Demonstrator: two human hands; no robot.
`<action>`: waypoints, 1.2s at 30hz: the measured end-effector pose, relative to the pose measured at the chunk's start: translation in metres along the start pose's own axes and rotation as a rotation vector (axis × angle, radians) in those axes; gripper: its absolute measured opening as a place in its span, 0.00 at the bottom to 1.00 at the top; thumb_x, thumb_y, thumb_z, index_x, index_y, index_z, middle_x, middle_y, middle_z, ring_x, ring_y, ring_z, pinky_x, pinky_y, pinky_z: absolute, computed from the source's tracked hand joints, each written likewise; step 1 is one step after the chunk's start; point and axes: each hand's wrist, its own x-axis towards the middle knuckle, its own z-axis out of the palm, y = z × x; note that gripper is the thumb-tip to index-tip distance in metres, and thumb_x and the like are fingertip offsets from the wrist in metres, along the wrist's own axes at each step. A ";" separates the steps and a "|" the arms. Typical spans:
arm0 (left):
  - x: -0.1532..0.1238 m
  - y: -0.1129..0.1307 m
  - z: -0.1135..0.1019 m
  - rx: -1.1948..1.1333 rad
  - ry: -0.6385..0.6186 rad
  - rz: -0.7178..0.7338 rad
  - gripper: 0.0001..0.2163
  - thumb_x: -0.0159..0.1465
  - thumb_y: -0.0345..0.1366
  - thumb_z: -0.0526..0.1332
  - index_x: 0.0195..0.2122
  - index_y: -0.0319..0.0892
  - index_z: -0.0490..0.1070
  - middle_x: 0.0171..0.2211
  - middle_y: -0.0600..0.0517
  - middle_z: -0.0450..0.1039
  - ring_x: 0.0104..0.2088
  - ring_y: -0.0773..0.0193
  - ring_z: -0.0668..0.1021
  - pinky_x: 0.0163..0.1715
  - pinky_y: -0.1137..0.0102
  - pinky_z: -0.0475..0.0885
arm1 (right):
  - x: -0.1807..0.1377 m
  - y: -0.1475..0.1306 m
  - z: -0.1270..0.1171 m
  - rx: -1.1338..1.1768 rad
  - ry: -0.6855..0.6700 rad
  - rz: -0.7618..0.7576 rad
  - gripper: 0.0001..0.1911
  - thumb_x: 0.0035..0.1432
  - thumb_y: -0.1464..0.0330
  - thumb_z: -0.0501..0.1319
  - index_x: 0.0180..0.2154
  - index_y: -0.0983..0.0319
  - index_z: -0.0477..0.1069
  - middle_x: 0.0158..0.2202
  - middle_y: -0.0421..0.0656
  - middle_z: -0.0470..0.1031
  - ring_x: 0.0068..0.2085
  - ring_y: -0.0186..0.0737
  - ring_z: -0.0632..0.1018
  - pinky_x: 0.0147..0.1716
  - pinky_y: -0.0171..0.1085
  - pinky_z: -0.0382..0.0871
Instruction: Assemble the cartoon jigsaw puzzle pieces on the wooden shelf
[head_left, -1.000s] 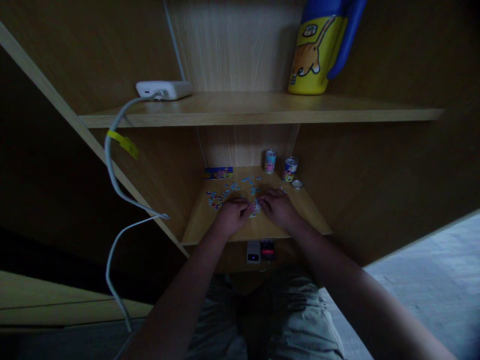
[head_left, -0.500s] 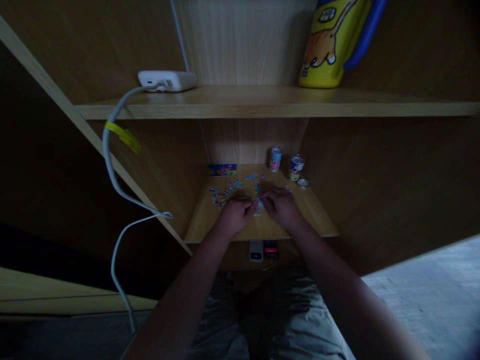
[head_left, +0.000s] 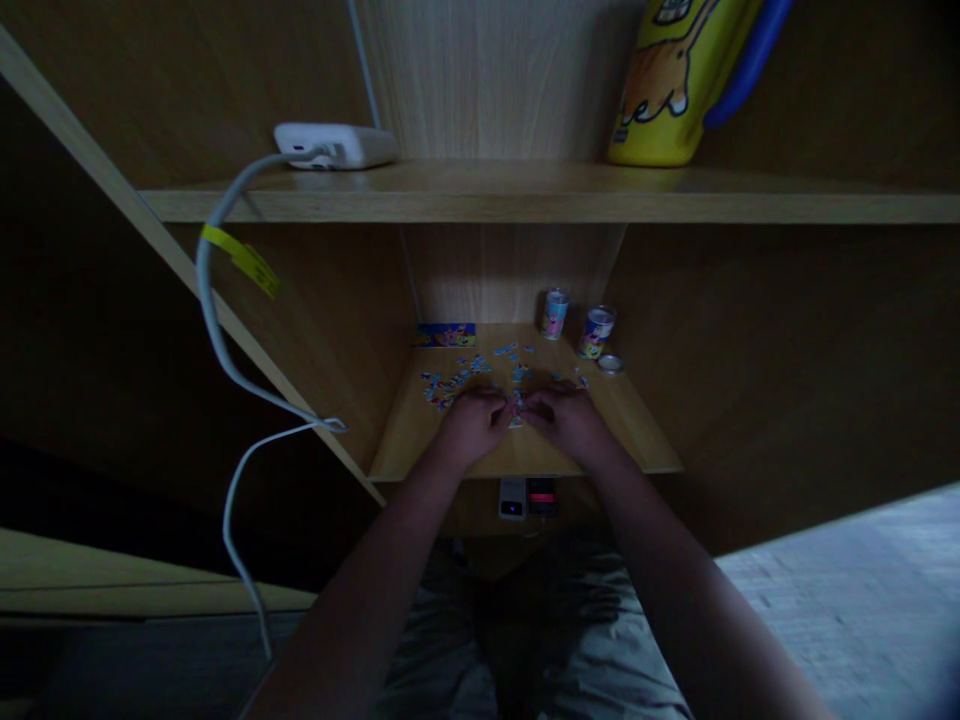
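Note:
My left hand (head_left: 478, 424) and my right hand (head_left: 568, 421) face each other low over the wooden board (head_left: 544, 458). Between their fingertips lies a small cluster of joined jigsaw puzzle pieces (head_left: 517, 408). Both hands are closed, thumbs and fingers pinched at the cluster's left and right edges. Exactly which piece each one grips is too small and dim to make out. Loose jigsaw pieces (head_left: 452, 383) are scattered beyond my left hand. A few more pieces (head_left: 520, 372) lie just past the cluster, and others (head_left: 581, 380) sit beyond my right hand.
At the back stand two printed cans (head_left: 554, 315) (head_left: 596, 333), with a round lid (head_left: 610, 365) beside them. A colourful picture card (head_left: 445, 335) lies back left. Overhead, a shelf (head_left: 495, 207) carries a white power bank (head_left: 336, 146) with a hanging cable (head_left: 206, 290) and a yellow mug (head_left: 664, 110).
My right hand has lowered slightly and its fingers have come in against the cluster. The left hand stays nearly in place. The view has tilted a little.

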 end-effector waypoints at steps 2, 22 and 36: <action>0.000 0.000 0.000 0.000 0.003 -0.010 0.18 0.79 0.35 0.62 0.29 0.44 0.77 0.32 0.48 0.81 0.38 0.56 0.82 0.43 0.63 0.73 | -0.001 0.001 0.000 0.024 0.001 -0.007 0.07 0.68 0.64 0.74 0.47 0.54 0.85 0.49 0.46 0.88 0.53 0.52 0.85 0.59 0.49 0.73; 0.002 0.000 -0.002 0.053 -0.003 -0.005 0.18 0.78 0.35 0.63 0.28 0.44 0.76 0.30 0.49 0.79 0.35 0.57 0.80 0.39 0.64 0.71 | 0.002 -0.006 0.000 -0.083 -0.008 -0.038 0.05 0.73 0.69 0.69 0.46 0.57 0.85 0.47 0.46 0.88 0.51 0.48 0.83 0.59 0.46 0.70; 0.001 -0.004 0.000 0.120 0.048 -0.081 0.16 0.76 0.34 0.62 0.28 0.44 0.77 0.31 0.47 0.80 0.36 0.55 0.81 0.42 0.63 0.73 | 0.053 -0.033 -0.035 -0.319 -0.349 0.218 0.15 0.78 0.66 0.60 0.54 0.58 0.85 0.54 0.51 0.87 0.57 0.49 0.84 0.54 0.39 0.72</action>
